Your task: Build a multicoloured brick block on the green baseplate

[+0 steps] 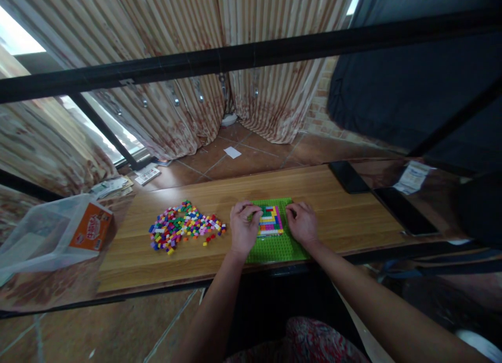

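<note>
A block patch (270, 226) of coloured rows sits on the green baseplate (280, 253), in its upper part, between the person's two hands. The left hand (243, 228) is the nearer: its fingertips reach in at the patch's upper left side, while the right hand (304, 223) is just beside the patch, over the plate's right margin. In each grip, thumb and fingers are drawn together; whether either pinches a block, I cannot tell. Neither patch nor plate shows a clear long axis. The loose blocks (182, 224) spread out to the left, their nearest end close to the left hand and well apart from the right. The plate's near edge lies close to the near edge of the bench (133, 269), studs show below the patch, and plain wood runs rightward from the right hand toward two dark phones (349, 177).
</note>
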Available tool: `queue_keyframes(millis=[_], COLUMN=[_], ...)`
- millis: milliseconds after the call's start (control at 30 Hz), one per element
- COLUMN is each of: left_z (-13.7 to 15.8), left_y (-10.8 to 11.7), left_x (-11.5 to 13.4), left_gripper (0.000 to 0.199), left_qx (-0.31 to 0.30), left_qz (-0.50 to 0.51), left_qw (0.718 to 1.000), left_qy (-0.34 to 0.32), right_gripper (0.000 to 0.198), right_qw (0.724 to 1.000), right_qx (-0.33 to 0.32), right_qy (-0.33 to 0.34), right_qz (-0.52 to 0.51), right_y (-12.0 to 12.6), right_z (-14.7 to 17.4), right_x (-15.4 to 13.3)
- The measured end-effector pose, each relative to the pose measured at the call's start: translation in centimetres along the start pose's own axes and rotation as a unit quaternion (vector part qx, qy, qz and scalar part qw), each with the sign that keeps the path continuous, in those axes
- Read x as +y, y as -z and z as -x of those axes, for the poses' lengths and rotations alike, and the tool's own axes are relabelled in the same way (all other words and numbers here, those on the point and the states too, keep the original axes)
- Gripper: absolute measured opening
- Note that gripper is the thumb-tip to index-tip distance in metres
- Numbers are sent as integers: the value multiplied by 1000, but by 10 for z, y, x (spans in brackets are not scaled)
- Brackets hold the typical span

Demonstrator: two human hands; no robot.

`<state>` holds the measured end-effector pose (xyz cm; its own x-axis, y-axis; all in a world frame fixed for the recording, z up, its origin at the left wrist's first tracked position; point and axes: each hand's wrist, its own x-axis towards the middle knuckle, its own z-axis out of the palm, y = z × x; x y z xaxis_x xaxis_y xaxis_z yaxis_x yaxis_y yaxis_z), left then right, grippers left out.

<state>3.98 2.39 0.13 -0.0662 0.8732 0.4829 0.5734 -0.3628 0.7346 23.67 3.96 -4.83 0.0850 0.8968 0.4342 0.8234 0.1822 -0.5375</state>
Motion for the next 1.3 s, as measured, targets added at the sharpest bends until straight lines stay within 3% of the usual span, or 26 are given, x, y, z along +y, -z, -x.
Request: queue_keyframes(millis=[300, 600, 867, 1067, 1300], left_z=[3, -6, -15, -15, -15], left_y=[-12, -17, -21, -25, -29], left_x=[-10, -13, -9, -3, -4], left_gripper=[6, 18, 30, 28, 27], left_qx=[14, 5, -43, -50, -54], left_qz=[19, 103, 195, 232, 210], left_qw=[999, 984, 937, 916, 918], left_qy=[35, 142, 286, 324, 331], right_gripper=[18, 18, 19, 21, 26], right_qw=[1000, 1000, 1000, 1000, 999], right_qx=[1, 1, 3, 3, 3], right_qy=[4, 0, 8, 12, 30], right_qz=[4, 7, 10, 16, 23], right_y=[3, 3, 1, -1, -4], right_z=[1, 0, 1, 2, 2], right_x=[-4, -3, 0, 4, 12])
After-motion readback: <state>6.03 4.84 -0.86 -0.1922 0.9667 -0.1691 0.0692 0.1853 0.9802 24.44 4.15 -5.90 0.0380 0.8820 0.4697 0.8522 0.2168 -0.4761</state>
